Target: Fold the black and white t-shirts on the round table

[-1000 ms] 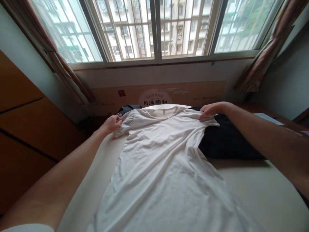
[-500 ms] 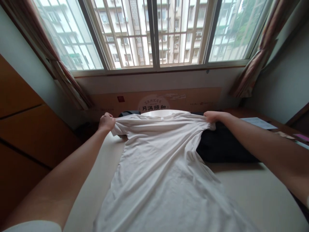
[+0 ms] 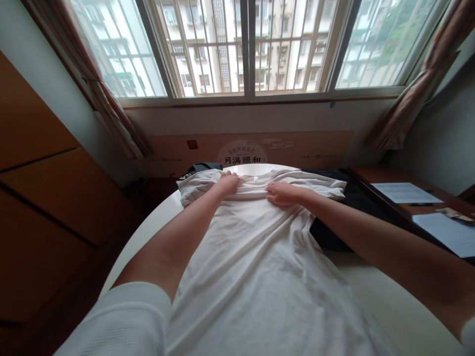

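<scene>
On a round white counter (image 3: 374, 296) below a barred window (image 3: 248, 49), a white T-shirt (image 3: 260, 277) spread out, left hand (image 3: 228, 184) and right hand (image 3: 284, 193) lying flat either side of the collar, just apart, a dark garment (image 3: 345, 212) partly beneath

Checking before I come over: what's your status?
Left hand and right hand flat on white T-shirt near collar. Dark garment partly under shirt.

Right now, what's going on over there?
The person's left hand and right hand rest on a white T-shirt, just below its collar. The shirt lies spread on a round white table, with one sleeve over a dark garment.
</scene>
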{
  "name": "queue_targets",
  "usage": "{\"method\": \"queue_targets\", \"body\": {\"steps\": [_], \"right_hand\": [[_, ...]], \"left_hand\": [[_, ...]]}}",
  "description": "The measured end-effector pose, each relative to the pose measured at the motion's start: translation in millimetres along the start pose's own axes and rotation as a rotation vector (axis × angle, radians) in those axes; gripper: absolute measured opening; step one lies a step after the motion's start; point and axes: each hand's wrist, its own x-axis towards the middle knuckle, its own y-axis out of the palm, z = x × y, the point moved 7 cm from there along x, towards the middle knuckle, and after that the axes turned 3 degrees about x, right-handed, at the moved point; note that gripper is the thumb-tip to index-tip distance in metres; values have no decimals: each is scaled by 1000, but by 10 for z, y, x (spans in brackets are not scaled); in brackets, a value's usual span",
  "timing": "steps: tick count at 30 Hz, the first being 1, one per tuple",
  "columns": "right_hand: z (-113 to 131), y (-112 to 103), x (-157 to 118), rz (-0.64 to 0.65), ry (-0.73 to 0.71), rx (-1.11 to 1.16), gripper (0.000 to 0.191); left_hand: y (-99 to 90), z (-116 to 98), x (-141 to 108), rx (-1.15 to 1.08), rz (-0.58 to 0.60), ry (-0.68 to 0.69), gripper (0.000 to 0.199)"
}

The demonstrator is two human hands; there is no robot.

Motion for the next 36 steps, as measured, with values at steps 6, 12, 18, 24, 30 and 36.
{"method": "queue_targets", "body": {"steps": [6, 12, 18, 24, 30, 36], "right_hand": [[46, 157, -85, 41, 85, 42, 61], [57, 169, -105, 29, 95, 37, 70], [43, 71, -124, -20, 104, 83, 65], [-14, -210, -797, -298, 55, 245, 60], [437, 45, -1756, -202, -90, 276, 51], [298, 103, -2003, -290, 13, 360, 53]], "left_hand": [[-5, 155, 72, 75, 8, -200, 70], [-170, 210, 68, -212, -160, -421, 58], [-204, -163, 43, -132, -207, -306, 65], [162, -482, -327, -158, -80, -185, 73], [335, -349, -519, -200, 0, -250, 78], [-382, -1125, -1196, -243, -348, -89, 39]]}}
